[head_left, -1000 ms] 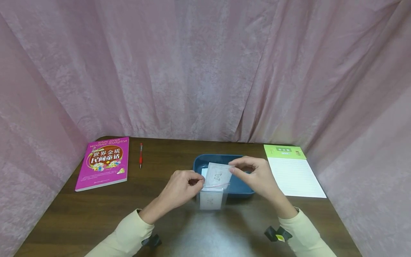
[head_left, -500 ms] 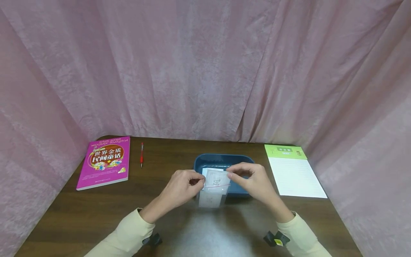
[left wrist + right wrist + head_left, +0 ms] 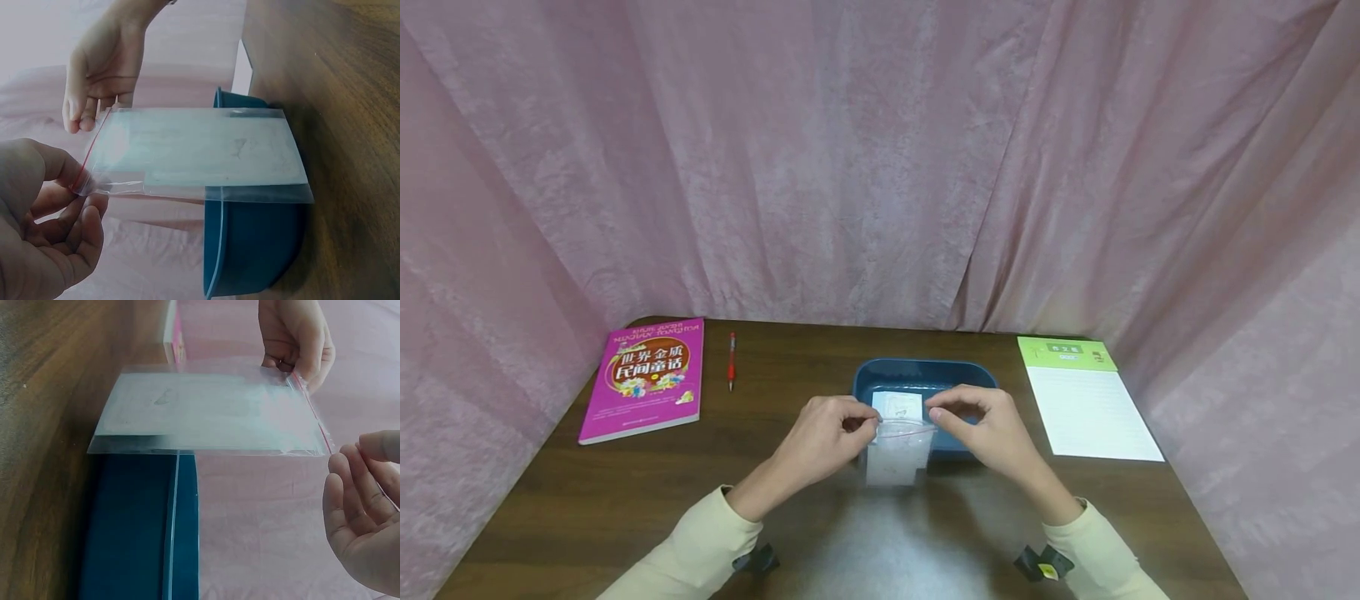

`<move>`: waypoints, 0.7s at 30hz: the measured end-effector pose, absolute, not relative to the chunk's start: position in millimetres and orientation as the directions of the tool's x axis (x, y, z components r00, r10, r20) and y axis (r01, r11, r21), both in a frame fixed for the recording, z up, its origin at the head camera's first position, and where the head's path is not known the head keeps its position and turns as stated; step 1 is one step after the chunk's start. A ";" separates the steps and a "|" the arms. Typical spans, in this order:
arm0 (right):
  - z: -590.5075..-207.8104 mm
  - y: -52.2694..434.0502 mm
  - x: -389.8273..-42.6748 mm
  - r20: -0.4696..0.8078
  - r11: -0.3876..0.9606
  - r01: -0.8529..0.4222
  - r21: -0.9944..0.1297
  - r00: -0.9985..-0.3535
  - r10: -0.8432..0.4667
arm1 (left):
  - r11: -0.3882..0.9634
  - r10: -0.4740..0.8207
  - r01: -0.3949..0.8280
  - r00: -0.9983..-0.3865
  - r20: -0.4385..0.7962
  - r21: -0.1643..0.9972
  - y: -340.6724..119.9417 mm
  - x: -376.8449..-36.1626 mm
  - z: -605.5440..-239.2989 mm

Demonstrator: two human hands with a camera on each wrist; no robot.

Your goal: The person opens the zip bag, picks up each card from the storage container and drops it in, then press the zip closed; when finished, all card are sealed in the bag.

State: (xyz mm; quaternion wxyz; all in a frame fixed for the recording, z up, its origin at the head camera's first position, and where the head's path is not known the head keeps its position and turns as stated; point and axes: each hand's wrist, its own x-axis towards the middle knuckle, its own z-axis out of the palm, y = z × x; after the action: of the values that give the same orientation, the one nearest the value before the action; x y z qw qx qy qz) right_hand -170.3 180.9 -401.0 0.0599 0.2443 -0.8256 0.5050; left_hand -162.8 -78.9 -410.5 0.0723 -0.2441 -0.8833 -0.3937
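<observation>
Both hands hold a clear zip bag (image 3: 897,450) with a red seal line over the table, just in front of a blue tray (image 3: 925,372). My left hand (image 3: 867,425) pinches the bag's left top corner, and my right hand (image 3: 937,414) pinches the right top corner. In the left wrist view the left hand (image 3: 84,187) grips the bag (image 3: 200,153) by its red-lined edge. A white card (image 3: 181,403) lies inside the bag. In the right wrist view the right hand (image 3: 357,464) is at the bag's mouth. Another white card (image 3: 901,405) shows in the tray behind the bag.
A pink book (image 3: 646,377) lies at the far left, with a red pen (image 3: 731,361) beside it. A lined pad with a green header (image 3: 1086,398) lies at the right. Pink curtains close in the table (image 3: 587,500) on three sides.
The right hand has brought the card it held above the bag down into the bag, and now pinches the bag's top edge. The left hand has kept its grip.
</observation>
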 end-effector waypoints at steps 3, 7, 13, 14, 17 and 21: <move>-399.5 180.9 -170.2 0.350 0.362 -0.471 -0.804 -0.868 -0.352 | 0.570 0.373 0.494 -0.868 0.329 0.656 -78.6 -163.6 -411.1; -398.9 181.6 -173.9 0.350 0.369 -0.471 -0.801 -0.869 -0.349 | 0.564 0.375 0.493 -0.868 0.326 0.663 -79.1 -163.6 -411.9; -403.9 182.2 -191.9 0.344 0.395 -0.454 -0.798 -0.883 -0.319 | 0.554 0.378 0.483 -0.872 0.312 0.678 -80.8 -163.9 -413.8; -405.3 182.1 -196.0 0.343 0.402 -0.452 -0.797 -0.885 -0.314 | 0.553 0.378 0.482 -0.872 0.310 0.680 -80.9 -164.2 -413.9; -411.9 182.4 -208.9 0.331 0.417 -0.439 -0.795 -0.892 -0.309 | 0.549 0.382 0.483 -0.871 0.309 0.682 -81.3 -164.1 -414.1; -422.6 182.2 -224.4 0.283 0.456 -0.398 -0.796 -0.911 -0.301 | 0.537 0.392 0.488 -0.867 0.308 0.688 -82.6 -163.3 -413.8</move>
State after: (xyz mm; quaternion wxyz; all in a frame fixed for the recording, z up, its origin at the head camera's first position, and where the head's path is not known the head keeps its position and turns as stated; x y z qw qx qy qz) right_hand -224.4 182.2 -422.6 0.0504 0.2053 -0.8517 0.4796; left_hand -163.3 -82.6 -413.8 0.0583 -0.2516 -0.8748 -0.4099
